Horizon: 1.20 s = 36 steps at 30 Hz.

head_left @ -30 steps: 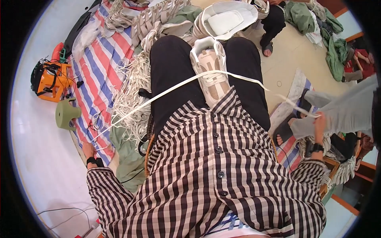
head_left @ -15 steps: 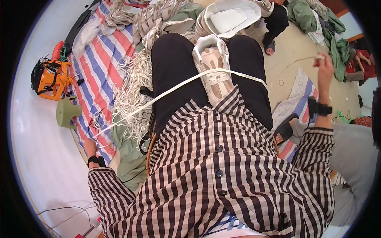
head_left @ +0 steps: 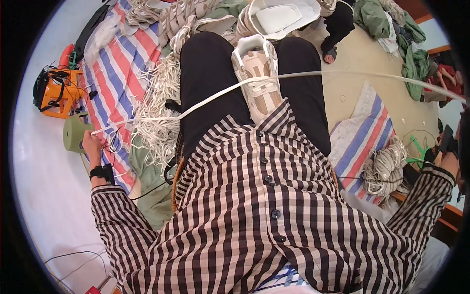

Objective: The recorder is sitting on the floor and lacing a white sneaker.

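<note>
A beige and white sneaker (head_left: 255, 66) is wedged upright between my knees, toe toward my body. A flat white shoelace (head_left: 210, 100) runs through its upper lacing and stretches out to both sides. At the far left, my left hand (head_left: 92, 144) is closed on the left end of the lace, beside a green stool (head_left: 73, 133). The right end is drawn long toward the right rim. My right forearm reaches there, a black wristband (head_left: 447, 139) showing; the hand itself is lost beyond the picture's dark edge.
A heap of loose white laces (head_left: 159, 93) lies left of my legs on a striped sheet (head_left: 110, 63). Shoe uppers (head_left: 183, 19) and a white-lined container (head_left: 279, 19) stand ahead. A bundle of laces (head_left: 387, 169) is at right. Another person's foot (head_left: 329, 56) is ahead.
My right hand has swung out and down past the right rim, drawing its side of the lace longer and straighter. My left hand has moved outward and up, still on its end.
</note>
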Each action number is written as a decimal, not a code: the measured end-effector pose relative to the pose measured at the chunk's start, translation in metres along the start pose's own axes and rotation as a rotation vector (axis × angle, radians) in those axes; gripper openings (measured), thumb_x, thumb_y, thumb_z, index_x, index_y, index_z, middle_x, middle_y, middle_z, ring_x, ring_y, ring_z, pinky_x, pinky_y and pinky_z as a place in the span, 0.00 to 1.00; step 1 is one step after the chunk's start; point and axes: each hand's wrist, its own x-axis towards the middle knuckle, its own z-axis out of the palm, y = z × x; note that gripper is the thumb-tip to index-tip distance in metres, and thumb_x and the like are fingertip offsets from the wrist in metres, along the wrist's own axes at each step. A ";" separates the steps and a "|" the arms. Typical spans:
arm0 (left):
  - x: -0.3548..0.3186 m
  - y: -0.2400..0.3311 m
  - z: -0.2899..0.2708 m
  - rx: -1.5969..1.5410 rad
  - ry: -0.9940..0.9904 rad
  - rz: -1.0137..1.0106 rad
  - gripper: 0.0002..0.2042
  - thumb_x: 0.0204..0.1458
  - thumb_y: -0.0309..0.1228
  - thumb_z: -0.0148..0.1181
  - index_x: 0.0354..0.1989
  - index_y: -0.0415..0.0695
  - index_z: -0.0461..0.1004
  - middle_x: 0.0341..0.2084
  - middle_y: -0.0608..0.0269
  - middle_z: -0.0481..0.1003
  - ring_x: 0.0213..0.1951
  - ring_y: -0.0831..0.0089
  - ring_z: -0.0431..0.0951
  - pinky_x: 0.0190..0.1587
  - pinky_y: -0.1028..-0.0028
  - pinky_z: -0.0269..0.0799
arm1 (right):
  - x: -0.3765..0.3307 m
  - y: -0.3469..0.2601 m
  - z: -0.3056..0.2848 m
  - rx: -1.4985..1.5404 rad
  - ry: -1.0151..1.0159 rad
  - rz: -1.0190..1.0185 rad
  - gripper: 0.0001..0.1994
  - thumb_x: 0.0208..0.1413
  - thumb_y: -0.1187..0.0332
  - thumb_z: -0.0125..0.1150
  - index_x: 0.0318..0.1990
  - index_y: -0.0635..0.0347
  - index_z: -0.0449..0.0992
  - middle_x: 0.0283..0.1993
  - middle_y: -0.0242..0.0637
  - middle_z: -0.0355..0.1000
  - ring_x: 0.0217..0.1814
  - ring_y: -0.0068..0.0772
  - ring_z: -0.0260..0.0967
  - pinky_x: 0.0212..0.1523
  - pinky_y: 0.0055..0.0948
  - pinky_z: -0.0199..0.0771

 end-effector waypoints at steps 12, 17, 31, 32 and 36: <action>-0.011 0.126 -0.014 -0.531 -0.240 0.076 0.10 0.54 0.30 0.46 0.39 0.38 0.71 0.24 0.61 0.74 0.25 0.74 0.75 0.26 0.77 0.70 | 0.082 0.319 -0.291 0.048 -0.654 0.204 0.26 0.60 0.54 0.51 0.60 0.63 0.62 0.46 0.42 0.73 0.46 0.29 0.72 0.44 0.29 0.73; -0.034 0.298 -0.030 -1.027 -0.383 0.267 0.07 0.58 0.24 0.50 0.41 0.38 0.73 0.27 0.66 0.74 0.29 0.79 0.75 0.31 0.80 0.71 | -0.040 0.237 -0.083 0.419 -0.802 0.426 0.03 0.60 0.73 0.51 0.37 0.63 0.68 0.31 0.35 0.74 0.34 0.25 0.74 0.34 0.23 0.75; -0.085 0.451 0.016 -1.162 -0.698 0.226 0.06 0.55 0.21 0.52 0.36 0.37 0.75 0.23 0.67 0.75 0.26 0.84 0.73 0.31 0.81 0.70 | -0.064 0.247 -0.009 0.284 -0.922 0.339 0.05 0.52 0.72 0.61 0.28 0.65 0.74 0.23 0.22 0.66 0.26 0.12 0.57 0.26 0.17 0.59; -0.086 0.449 0.016 -1.164 -0.690 0.220 0.06 0.55 0.21 0.52 0.36 0.37 0.75 0.23 0.67 0.75 0.26 0.84 0.73 0.31 0.81 0.70 | -0.064 0.248 -0.011 0.305 -0.930 0.362 0.04 0.52 0.73 0.60 0.29 0.65 0.75 0.24 0.22 0.66 0.26 0.12 0.57 0.26 0.17 0.59; -0.091 0.445 0.008 -1.184 -0.739 0.209 0.05 0.54 0.21 0.52 0.35 0.37 0.75 0.23 0.68 0.74 0.27 0.84 0.72 0.30 0.81 0.67 | -0.064 0.241 -0.012 0.291 -0.906 0.398 0.04 0.52 0.74 0.60 0.30 0.66 0.75 0.24 0.22 0.67 0.27 0.13 0.59 0.27 0.17 0.60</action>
